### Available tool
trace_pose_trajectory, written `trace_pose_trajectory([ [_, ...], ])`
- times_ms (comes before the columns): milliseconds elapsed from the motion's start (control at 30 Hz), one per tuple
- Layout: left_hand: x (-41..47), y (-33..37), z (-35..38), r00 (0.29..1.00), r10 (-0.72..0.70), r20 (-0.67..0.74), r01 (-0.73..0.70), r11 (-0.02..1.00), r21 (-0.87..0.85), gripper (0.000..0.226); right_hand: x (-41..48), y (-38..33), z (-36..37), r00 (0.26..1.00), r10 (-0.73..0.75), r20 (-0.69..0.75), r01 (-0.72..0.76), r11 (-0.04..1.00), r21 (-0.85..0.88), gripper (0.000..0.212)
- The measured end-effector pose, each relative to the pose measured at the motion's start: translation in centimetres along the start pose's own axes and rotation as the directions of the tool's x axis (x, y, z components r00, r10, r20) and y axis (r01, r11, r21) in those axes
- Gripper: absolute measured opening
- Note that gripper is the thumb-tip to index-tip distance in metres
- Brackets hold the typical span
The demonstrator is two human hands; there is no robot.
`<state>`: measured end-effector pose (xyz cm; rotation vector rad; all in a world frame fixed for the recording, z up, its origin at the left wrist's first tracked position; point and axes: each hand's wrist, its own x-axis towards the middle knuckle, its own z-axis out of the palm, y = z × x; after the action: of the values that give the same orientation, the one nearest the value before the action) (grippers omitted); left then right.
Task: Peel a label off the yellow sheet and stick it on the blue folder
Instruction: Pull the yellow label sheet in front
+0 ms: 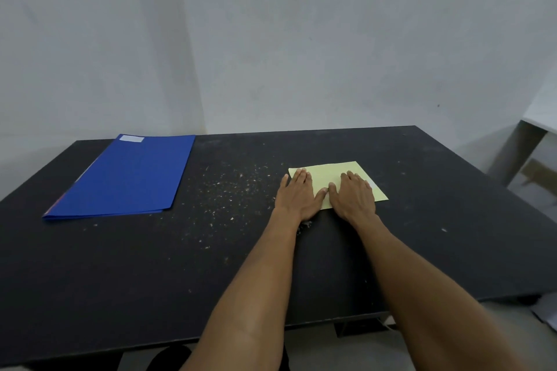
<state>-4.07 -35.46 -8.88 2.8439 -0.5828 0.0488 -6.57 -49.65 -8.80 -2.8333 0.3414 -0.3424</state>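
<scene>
**Both hands flat on the yellow sheet**

On the black table (422, 220), right of the middle, lies the yellow sheet (331, 170), and both hands press down on it. Left hand (297, 194) covers the sheet's near left part, palm down, its fingers straight and close together, holding nothing. Right hand (354, 196) lies just beside it on the sheet's right part, also palm down with fingers extended and close, gripping nothing. The two thumbs nearly meet between the hands. No label outlines or printing can be made out on the yellow surface; a small paler patch shows at the sheet's right edge beside the right hand, too blurred to identify.

Well apart from the sheet, on the far left part of the table, lies the blue folder (129, 178), closed and flat. A white label (131, 138) sits at its far corner; any writing on it is too small to read. Pale specks (223, 187) are scattered over the table between the folder and the sheet.
</scene>
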Motion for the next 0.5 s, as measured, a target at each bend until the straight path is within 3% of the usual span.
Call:
trace_pose_trajectory([
  [133, 0.3, -0.2, 0.4, 0.999, 0.01, 0.038, -0.01, 1.0, 0.008, 0.078, 0.0, 0.4, 0.1, 0.998, -0.028, -0.056, 0.027, 1.0, -0.013, 0.04],
  [500, 1.1, -2.0, -0.4, 1.0, 0.009, 0.026, -0.009, 1.0, 0.012, 0.066, 1.5, -1.2, 0.9, 0.994, -0.062, -0.085, 0.061, 0.998, -0.018, 0.035],
])
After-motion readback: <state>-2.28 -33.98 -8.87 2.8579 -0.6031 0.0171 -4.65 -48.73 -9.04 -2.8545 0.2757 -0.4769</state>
